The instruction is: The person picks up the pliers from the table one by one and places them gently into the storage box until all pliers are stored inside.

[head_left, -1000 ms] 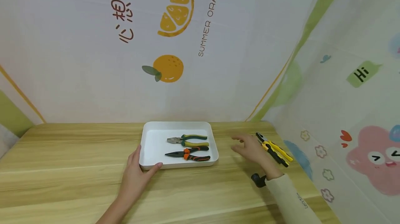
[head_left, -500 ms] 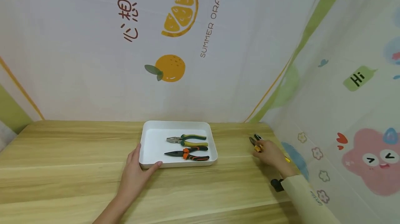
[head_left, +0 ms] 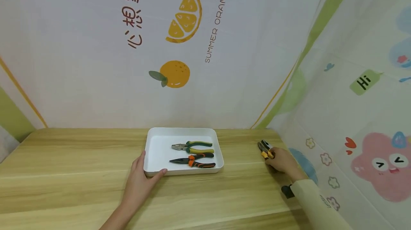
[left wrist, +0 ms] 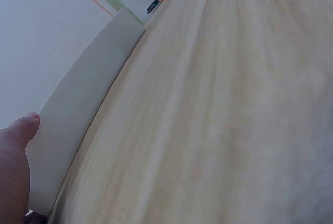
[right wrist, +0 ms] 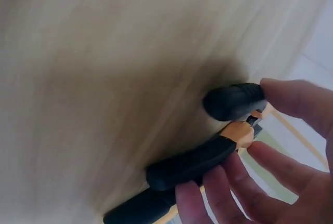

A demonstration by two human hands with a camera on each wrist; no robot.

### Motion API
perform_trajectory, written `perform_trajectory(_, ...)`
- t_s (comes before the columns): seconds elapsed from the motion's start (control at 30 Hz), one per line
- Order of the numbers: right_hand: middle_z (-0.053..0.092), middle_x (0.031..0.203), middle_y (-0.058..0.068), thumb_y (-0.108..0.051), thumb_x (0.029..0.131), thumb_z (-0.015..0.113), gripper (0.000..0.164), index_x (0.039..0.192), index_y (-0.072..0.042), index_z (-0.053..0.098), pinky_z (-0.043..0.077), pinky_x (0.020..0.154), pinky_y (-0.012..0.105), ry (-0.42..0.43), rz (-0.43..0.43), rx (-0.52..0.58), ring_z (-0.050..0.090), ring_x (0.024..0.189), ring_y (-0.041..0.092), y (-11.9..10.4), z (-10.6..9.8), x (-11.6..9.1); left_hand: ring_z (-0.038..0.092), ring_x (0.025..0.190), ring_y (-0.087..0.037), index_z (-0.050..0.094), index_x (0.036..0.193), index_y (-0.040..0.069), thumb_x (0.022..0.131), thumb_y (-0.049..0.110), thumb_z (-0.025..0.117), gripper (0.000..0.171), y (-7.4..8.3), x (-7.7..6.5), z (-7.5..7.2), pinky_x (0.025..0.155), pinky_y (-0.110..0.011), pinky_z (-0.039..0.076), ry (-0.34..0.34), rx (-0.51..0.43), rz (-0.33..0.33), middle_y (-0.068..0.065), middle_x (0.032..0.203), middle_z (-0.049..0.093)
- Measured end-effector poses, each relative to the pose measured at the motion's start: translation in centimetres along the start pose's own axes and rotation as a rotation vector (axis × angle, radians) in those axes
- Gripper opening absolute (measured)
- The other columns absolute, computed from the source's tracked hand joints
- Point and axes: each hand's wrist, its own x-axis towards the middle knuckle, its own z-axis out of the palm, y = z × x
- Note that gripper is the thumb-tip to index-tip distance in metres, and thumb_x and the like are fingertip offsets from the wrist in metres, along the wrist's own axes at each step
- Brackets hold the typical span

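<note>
"SUMMER ORANGES" (head_left: 218,18) and "心想事" (head_left: 131,16) on the back wall (head_left: 96,69), "Hi" (head_left: 363,82) on the right wall (head_left: 327,123)

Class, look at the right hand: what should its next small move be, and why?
Probably a gentle lift of the held pliers, kept clear of the neighbouring pair. The right hand's thumb presses one handle and its fingers the other, so the hold looks ready; the second pair lies close alongside and might snag.

Screened workspace (head_left: 237,194), fruit-printed backdrop (head_left: 157,55), cartoon side sheet (head_left: 350,116), wood-grain table (head_left: 80,180)
</note>
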Motion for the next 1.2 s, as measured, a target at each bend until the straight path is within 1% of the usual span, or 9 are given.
perform_trajectory(0.13, 0.072, 0.109, 0.024, -0.021, 0.087, 0.071, 0.054, 0.131, 0.009, 0.059, 0.053, 0.066, 0.041, -0.028, 0.028, -0.010, 0.065, 0.078, 0.024, 0.0, 0.0, 0.3, 0.033, 0.146, -0.050, 0.012, 0.161, 0.001, 0.086, 0.053, 0.076, 0.111, 0.0, 0.0, 0.0, 0.117, -0.065, 0.033, 0.000, 0.003, -0.001, -0.029, 0.160, 0.026)
perform_trajectory(0.33, 0.069, 0.118, 0.027, -0.020, 0.086, 0.070, 0.058, 0.135, 0.008, 0.056, 0.052, 0.068, 0.041, -0.083, 0.036, -0.034, 0.062, 0.078, 0.023, -0.7, -0.5, 0.3, 0.033, 0.145, -0.050, 0.014, 0.161, -0.001, 0.087, 0.051, 0.076, 0.110, -0.1, 0.0, 0.0, 0.117, -0.065, 0.032, 0.011, 0.010, 0.004, -0.030, 0.159, 0.027)
perform_trajectory(0.43, 0.070, 0.115, 0.025, -0.017, 0.084, 0.070, 0.059, 0.136, 0.007, 0.055, 0.049, 0.064, 0.038, -0.103, 0.028, -0.037, 0.060, 0.074, 0.023, -1.1, -0.6, 0.1, 0.034, 0.145, -0.050, 0.015, 0.161, -0.001, 0.086, 0.052, 0.077, 0.110, -0.1, 0.0, 0.0, 0.117, -0.065, 0.033, 0.014, 0.010, 0.011, -0.030, 0.159, 0.027)
perform_trajectory(0.57, 0.072, 0.105, 0.019, -0.013, 0.080, 0.071, 0.061, 0.136, 0.007, 0.055, 0.045, 0.062, 0.036, -0.115, 0.011, -0.045, 0.056, 0.071, 0.023, -1.4, -0.6, -0.1, 0.034, 0.145, -0.050, 0.015, 0.161, -0.001, 0.086, 0.052, 0.077, 0.111, -0.1, 0.0, 0.1, 0.117, -0.064, 0.033, 0.009, 0.004, 0.013, -0.029, 0.160, 0.027)
perform_trajectory(0.73, 0.071, 0.108, 0.020, -0.010, 0.078, 0.072, 0.063, 0.137, 0.006, 0.056, 0.049, 0.068, 0.041, -0.088, -0.041, -0.075, 0.059, 0.078, 0.025, -1.5, -0.2, 0.1, 0.033, 0.146, -0.050, 0.013, 0.161, 0.000, 0.087, 0.053, 0.076, 0.110, 0.0, 0.0, 0.0, 0.118, -0.064, 0.032, 0.004, -0.001, 0.002, -0.029, 0.161, 0.026)
perform_trajectory(0.8, 0.072, 0.110, 0.021, -0.010, 0.078, 0.072, 0.063, 0.137, 0.007, 0.056, 0.049, 0.068, 0.040, -0.076, -0.066, -0.080, 0.058, 0.077, 0.023, -1.3, -0.1, 0.0, 0.033, 0.146, -0.050, 0.013, 0.161, 0.001, 0.087, 0.053, 0.075, 0.110, 0.1, 0.0, 0.0, 0.118, -0.064, 0.032, 0.004, 0.001, 0.002, -0.029, 0.161, 0.026)
perform_trajectory(0.97, 0.073, 0.112, 0.022, -0.011, 0.080, 0.074, 0.062, 0.139, 0.001, 0.059, 0.039, 0.053, 0.030, -0.079, -0.104, -0.047, 0.046, 0.056, 0.016, -0.9, 0.2, -0.2, 0.033, 0.146, -0.050, 0.013, 0.161, 0.000, 0.087, 0.052, 0.075, 0.110, 0.0, 0.1, -0.1, 0.117, -0.064, 0.033, 0.004, 0.011, 0.009, -0.029, 0.160, 0.026)
perform_trajectory(1.1, 0.072, 0.114, 0.022, -0.011, 0.080, 0.076, 0.063, 0.140, -0.004, 0.060, 0.033, 0.051, 0.026, -0.098, -0.172, -0.025, 0.040, 0.055, 0.013, -0.6, 0.3, -0.2, 0.033, 0.146, -0.049, 0.013, 0.161, 0.000, 0.087, 0.051, 0.076, 0.110, -0.1, 0.2, -0.1, 0.118, -0.064, 0.032, 0.009, 0.017, 0.015, -0.029, 0.160, 0.026)
perform_trajectory(1.2, 0.069, 0.123, 0.026, -0.009, 0.081, 0.076, 0.063, 0.141, -0.004, 0.059, 0.030, 0.050, 0.025, -0.110, -0.225, 0.013, 0.035, 0.052, 0.012, -0.6, 0.0, -0.1, 0.033, 0.146, -0.049, 0.013, 0.161, 0.000, 0.087, 0.052, 0.076, 0.110, -0.1, 0.1, -0.1, 0.118, -0.063, 0.032, 0.005, 0.009, 0.017, -0.029, 0.160, 0.026)
